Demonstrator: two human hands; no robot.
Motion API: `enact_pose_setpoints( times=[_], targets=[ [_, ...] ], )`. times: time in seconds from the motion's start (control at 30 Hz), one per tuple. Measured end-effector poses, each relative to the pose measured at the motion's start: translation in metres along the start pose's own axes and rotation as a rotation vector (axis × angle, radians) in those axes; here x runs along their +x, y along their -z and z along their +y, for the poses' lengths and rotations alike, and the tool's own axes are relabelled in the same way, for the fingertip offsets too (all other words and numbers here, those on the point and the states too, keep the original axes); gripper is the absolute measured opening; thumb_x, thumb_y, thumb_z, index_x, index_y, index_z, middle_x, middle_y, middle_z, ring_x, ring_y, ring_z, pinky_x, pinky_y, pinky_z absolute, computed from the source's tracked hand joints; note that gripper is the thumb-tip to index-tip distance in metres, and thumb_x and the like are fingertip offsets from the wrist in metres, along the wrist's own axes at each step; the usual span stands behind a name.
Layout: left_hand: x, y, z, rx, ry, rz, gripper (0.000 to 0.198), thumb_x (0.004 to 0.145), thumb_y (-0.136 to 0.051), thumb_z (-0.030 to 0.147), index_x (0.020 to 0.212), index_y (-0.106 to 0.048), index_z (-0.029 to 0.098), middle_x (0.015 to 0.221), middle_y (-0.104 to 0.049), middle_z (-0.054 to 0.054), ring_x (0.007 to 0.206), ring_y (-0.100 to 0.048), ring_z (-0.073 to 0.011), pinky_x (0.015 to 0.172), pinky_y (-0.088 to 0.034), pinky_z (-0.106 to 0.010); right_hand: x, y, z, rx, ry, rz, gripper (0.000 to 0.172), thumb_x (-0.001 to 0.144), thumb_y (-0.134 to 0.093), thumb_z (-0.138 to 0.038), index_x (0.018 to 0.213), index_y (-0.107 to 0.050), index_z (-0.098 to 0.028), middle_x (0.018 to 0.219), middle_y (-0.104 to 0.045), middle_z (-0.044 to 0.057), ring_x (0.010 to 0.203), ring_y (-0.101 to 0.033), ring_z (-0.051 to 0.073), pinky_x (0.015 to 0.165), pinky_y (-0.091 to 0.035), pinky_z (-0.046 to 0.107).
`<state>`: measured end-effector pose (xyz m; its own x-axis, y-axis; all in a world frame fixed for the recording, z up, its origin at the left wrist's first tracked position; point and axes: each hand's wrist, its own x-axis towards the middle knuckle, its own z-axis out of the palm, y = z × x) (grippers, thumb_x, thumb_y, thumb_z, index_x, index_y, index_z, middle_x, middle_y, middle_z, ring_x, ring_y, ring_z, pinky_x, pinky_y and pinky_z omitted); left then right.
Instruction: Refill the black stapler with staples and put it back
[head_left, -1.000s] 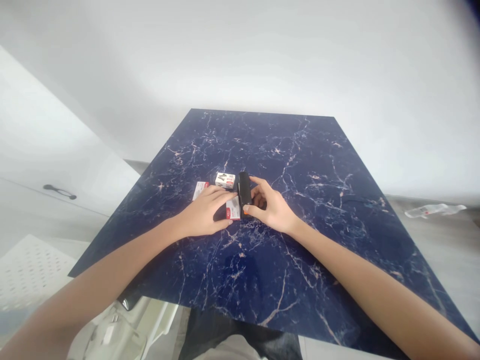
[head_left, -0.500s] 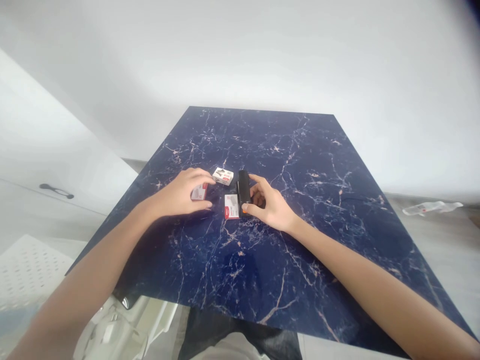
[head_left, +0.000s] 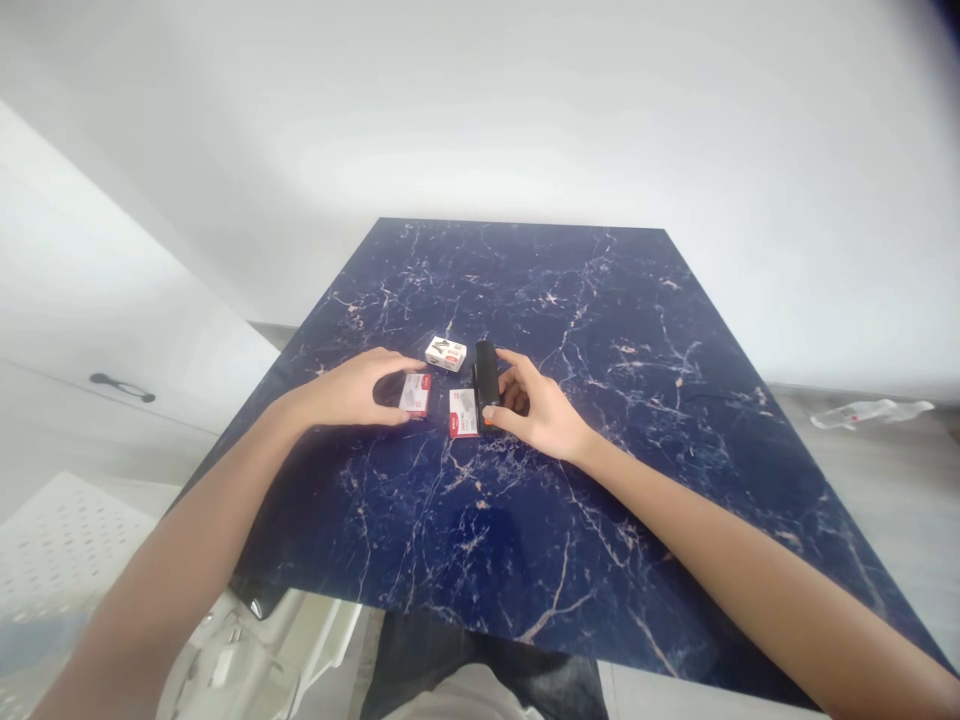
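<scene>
Left hand (head_left: 346, 392) curved in a wide C around a small red-and-white box (head_left: 415, 396), thumb low by the near corner, fingers arching toward the far side. Whether a real grip or only light contact: impossible to tell. Right hand (head_left: 541, 412) in a narrow hold on a black stapler (head_left: 487, 378), thumb at the near end beside an orange tip, fingers behind the dark body. Stapler upright on its end, apparently on the table.

Just left of the stapler, a second red-and-white box (head_left: 463, 413), flat and apart from both hands' palms. Beyond the two, near the stapler's far end, a white box (head_left: 445, 353) lying at a slant, printed with a dark picture. All three boxes shut, contents hidden. Red bands on the two nearer boxes; small print on every label too small to read, no brand legible.

Underneath, a dark blue marble table (head_left: 600, 570) with pale veins. Off to the right on the floor, a clear plastic bottle (head_left: 870, 412) on its side, its label too blurred to read.
</scene>
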<state>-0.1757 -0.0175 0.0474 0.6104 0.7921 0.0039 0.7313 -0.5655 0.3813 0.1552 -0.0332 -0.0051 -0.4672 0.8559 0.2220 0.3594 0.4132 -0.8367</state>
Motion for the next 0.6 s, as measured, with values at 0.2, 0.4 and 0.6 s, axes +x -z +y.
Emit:
enact_pose_setpoints(
  times=[0.2,0.4,0.6],
  targets=[
    [0.008,-0.029,0.039,-0.045,-0.087,0.127,0.066,0.088,-0.075,0.048,0.147,-0.055,0.027,0.142,-0.063,-0.011,0.13,-0.058,-0.0343,0.112,-0.045,-0.052,0.0,0.0,-0.002,0.009,0.005,0.001,0.079,0.085,-0.076,-0.036,0.154,-0.037,-0.023,0.103,-0.068,0.004,0.071,-0.066,0.017,0.065,-0.057,0.034],
    [0.012,-0.054,0.051,-0.029,-0.154,0.187,0.069,0.086,-0.077,0.045,0.147,-0.053,0.024,0.138,-0.064,-0.013,0.128,-0.059,-0.0353,0.111,-0.045,-0.055,0.001,0.0,-0.003,0.019,0.004,-0.004,0.079,0.086,-0.076,-0.034,0.153,-0.037,-0.023,0.103,-0.067,0.003,0.071,-0.066,0.017,0.065,-0.056,0.034],
    [0.011,-0.055,0.052,-0.007,-0.149,0.178,0.068,0.089,-0.075,0.045,0.148,-0.051,0.023,0.14,-0.062,-0.013,0.129,-0.057,-0.0354,0.112,-0.044,-0.055,0.0,0.001,-0.003,0.015,0.009,-0.005,0.077,0.086,-0.075,-0.034,0.153,-0.038,-0.024,0.104,-0.068,0.004,0.072,-0.066,0.017,0.065,-0.056,0.034]
  ],
)
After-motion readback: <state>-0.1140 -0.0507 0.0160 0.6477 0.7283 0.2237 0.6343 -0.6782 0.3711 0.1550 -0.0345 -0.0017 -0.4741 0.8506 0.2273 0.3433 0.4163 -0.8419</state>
